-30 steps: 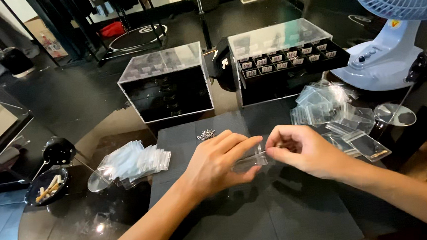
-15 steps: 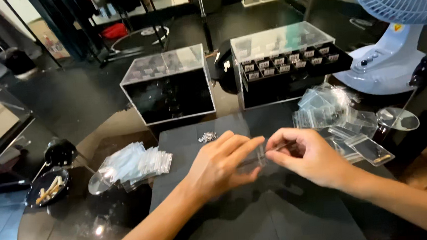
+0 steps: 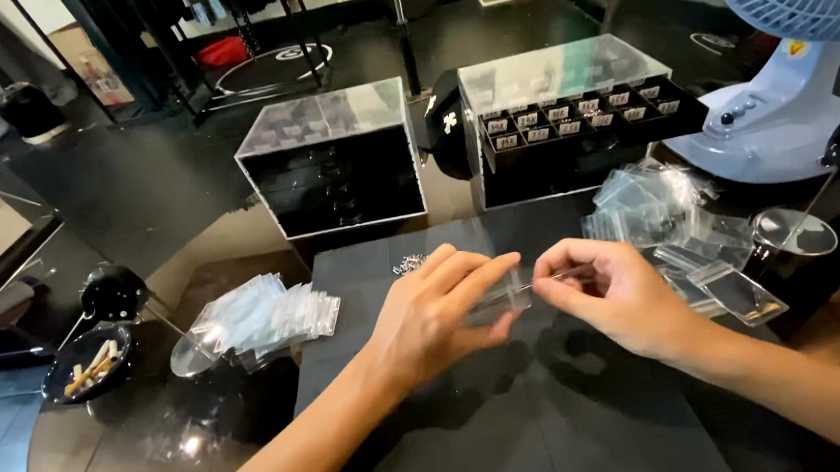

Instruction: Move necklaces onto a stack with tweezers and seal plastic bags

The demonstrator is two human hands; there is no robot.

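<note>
Baggie is sitting pinched in the left hand, its mouth pointing at the right hand, which is pinching something thin just beside it.

Free room: we see bare dark mat at lower centre.
Left: a heap of clear bags blocks us.
Top: two drawer cabinets stand close.
Right: loose bags and a fan.
</note>
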